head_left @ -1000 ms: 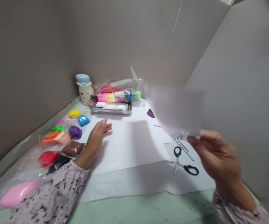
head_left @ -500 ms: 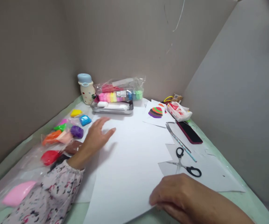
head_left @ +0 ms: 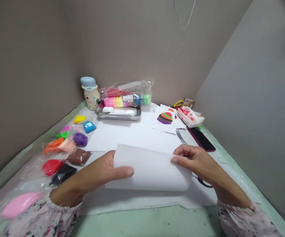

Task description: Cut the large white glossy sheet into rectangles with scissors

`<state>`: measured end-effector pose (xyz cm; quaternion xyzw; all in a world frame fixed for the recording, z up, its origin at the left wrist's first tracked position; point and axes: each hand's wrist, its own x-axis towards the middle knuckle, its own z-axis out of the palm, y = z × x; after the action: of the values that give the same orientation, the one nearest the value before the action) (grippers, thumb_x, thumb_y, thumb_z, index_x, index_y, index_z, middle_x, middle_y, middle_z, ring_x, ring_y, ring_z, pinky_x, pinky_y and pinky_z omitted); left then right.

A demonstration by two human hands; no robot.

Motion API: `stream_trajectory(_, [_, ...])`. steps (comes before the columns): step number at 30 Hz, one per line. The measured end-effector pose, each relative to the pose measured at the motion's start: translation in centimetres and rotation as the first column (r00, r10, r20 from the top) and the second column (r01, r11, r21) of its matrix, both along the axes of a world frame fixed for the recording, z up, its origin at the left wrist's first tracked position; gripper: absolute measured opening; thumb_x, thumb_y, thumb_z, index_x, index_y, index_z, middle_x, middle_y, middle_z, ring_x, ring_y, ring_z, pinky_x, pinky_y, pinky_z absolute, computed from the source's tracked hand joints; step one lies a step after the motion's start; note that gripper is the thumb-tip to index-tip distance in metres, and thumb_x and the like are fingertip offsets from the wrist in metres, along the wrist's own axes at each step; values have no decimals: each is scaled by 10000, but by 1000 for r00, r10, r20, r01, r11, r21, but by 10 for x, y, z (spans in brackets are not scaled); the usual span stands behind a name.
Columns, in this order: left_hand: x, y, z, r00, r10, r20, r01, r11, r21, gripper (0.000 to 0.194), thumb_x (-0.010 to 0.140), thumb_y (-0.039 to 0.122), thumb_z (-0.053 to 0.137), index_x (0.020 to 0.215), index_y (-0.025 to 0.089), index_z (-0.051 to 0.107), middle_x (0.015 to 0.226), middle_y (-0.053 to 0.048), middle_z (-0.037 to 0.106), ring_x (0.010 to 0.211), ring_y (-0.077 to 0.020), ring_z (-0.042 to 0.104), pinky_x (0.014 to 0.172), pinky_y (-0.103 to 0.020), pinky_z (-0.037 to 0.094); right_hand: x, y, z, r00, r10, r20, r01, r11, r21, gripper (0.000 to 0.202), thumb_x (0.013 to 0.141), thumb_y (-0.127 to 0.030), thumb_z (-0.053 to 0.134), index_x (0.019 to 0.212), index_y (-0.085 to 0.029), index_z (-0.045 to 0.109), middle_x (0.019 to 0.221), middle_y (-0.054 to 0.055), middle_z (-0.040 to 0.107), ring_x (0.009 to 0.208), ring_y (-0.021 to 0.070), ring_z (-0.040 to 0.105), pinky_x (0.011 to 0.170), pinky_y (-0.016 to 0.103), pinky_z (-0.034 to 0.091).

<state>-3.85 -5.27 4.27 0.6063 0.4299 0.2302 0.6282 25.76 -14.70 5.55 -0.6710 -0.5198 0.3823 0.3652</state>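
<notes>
A white sheet of paper (head_left: 149, 171) is held up above the table, its near part curled over so that an edge stands free. My left hand (head_left: 113, 169) grips its left end, thumb on top and fingers behind. At the right end, my right hand (head_left: 190, 158) pinches the sheet between thumb and fingers. The sheet and my right hand cover most of a pair of scissors (head_left: 203, 182); only part of a black handle shows. Just beyond my right hand lies a fork (head_left: 180, 136), partly hidden.
Bagged coloured clay, such as the brown pack (head_left: 79, 156), lines the left side. Behind are a bottle (head_left: 91, 95), a metal tray (head_left: 119, 116) and a bag of clay (head_left: 127, 98). Painted paper (head_left: 166, 120), a tissue pack (head_left: 190, 117) and a phone (head_left: 201, 140) lie right.
My right hand has moved up from the near edge with the paper, which was flat and is now lifted and curled. My left hand has come down and taken hold of its left end.
</notes>
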Motion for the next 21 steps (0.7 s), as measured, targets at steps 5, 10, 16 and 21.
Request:
stream_trajectory(5, [16, 6, -9, 966, 251, -58, -257, 949, -182, 468, 649, 521, 812, 948, 193, 666, 787, -81, 755, 692, -291, 715, 515, -340, 515, 9, 22, -30, 950, -127, -285, 144, 989, 41, 454, 748, -465, 766, 1133, -248, 663, 860, 0, 664, 692, 161, 594, 581, 253, 446])
stream_trajectory(10, [15, 28, -29, 878, 389, -279, -371, 921, 119, 441, 641, 565, 788, 864, 204, 665, 784, -101, 747, 764, -357, 713, 612, -414, 533, 5, 33, -59, 971, -143, -193, 147, 989, 5, 411, 784, -516, 709, 1037, -192, 702, 949, 58, 718, 871, 229, 650, 761, 329, 499])
stream_trajectory(16, [16, 40, -46, 828, 357, -432, -173, 896, 409, 344, 730, 549, 649, 831, 222, 684, 798, -76, 740, 799, -350, 710, 738, -435, 541, -5, 41, -75, 954, -282, -99, 289, 956, 56, 411, 751, -547, 724, 979, -206, 703, 1040, 83, 711, 1030, 287, 617, 891, 383, 465])
stream_trajectory(21, [17, 39, -51, 755, 467, -460, -90, 769, 633, 461, 723, 588, 541, 904, 185, 671, 1099, -145, 657, 1043, -362, 656, 952, -444, 495, -5, 40, -74, 937, -267, -228, 272, 962, -10, 410, 801, -559, 682, 1048, -232, 679, 1080, 72, 717, 981, 259, 653, 798, 353, 513])
